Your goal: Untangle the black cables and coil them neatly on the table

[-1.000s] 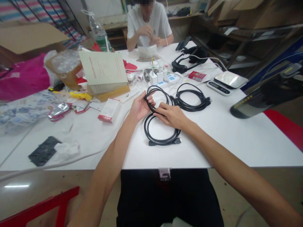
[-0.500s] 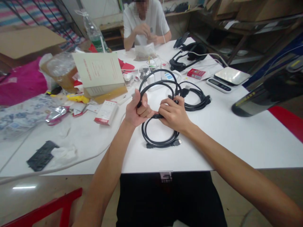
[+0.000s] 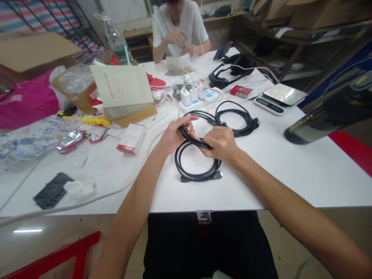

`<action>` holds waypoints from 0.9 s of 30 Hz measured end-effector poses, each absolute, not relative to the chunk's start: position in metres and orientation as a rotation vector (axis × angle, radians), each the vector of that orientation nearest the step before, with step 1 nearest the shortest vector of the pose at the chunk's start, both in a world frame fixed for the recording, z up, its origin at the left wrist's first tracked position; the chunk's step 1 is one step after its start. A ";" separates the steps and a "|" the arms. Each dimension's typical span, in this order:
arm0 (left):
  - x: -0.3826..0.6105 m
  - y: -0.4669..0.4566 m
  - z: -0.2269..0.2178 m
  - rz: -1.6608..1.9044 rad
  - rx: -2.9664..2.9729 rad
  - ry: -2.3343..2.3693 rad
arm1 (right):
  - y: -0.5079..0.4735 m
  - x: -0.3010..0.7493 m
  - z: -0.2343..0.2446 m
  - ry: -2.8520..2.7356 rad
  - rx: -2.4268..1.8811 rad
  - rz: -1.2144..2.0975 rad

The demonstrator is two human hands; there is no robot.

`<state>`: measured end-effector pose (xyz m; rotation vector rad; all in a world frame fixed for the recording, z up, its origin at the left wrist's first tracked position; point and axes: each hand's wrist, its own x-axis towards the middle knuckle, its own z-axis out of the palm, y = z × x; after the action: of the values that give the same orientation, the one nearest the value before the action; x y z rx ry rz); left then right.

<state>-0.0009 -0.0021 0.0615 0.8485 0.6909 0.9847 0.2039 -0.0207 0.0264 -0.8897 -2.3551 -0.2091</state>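
Both my hands hold a coiled black cable (image 3: 203,116) just above the white table (image 3: 290,170). My left hand (image 3: 174,136) pinches the coil's near left side. My right hand (image 3: 221,143) is closed on the coil's near strands at the right. Under my hands a second black cable coil (image 3: 195,170) lies flat on the table, both plugs at its near side. A third black coil (image 3: 236,122) lies farther right, beside the held one.
A white power strip (image 3: 195,99) with chargers sits behind the coils. A kitchen scale (image 3: 279,97), a small red box (image 3: 241,91), a black headset (image 3: 232,68), a white box (image 3: 131,137), a beige booklet (image 3: 123,89) and plastic bags stand around. Another person (image 3: 178,31) sits across the table.
The held coil was raised upright half a second ago; now it is lowered and tilted flat toward the table. My left hand went from a fist to a looser pinch.
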 end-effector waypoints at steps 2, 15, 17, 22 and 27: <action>0.000 0.002 0.053 0.969 0.887 0.739 | -0.022 0.204 0.026 -2.367 -0.877 -0.139; -0.035 0.021 0.035 0.841 1.419 0.926 | -0.043 0.194 0.037 -2.536 -0.665 0.299; -0.038 0.022 0.032 0.826 1.465 0.911 | -0.047 0.191 0.040 -2.607 -0.697 0.416; -0.038 0.027 0.021 0.803 1.512 0.869 | -0.054 0.181 0.045 -2.788 -0.872 0.509; -0.037 0.032 0.014 0.794 1.577 0.886 | -0.057 0.178 0.049 -2.881 -0.956 0.528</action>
<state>-0.0374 0.0316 0.0144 1.5774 0.8856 0.7944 0.1778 -0.0568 0.0494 -0.9563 -2.8809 0.5282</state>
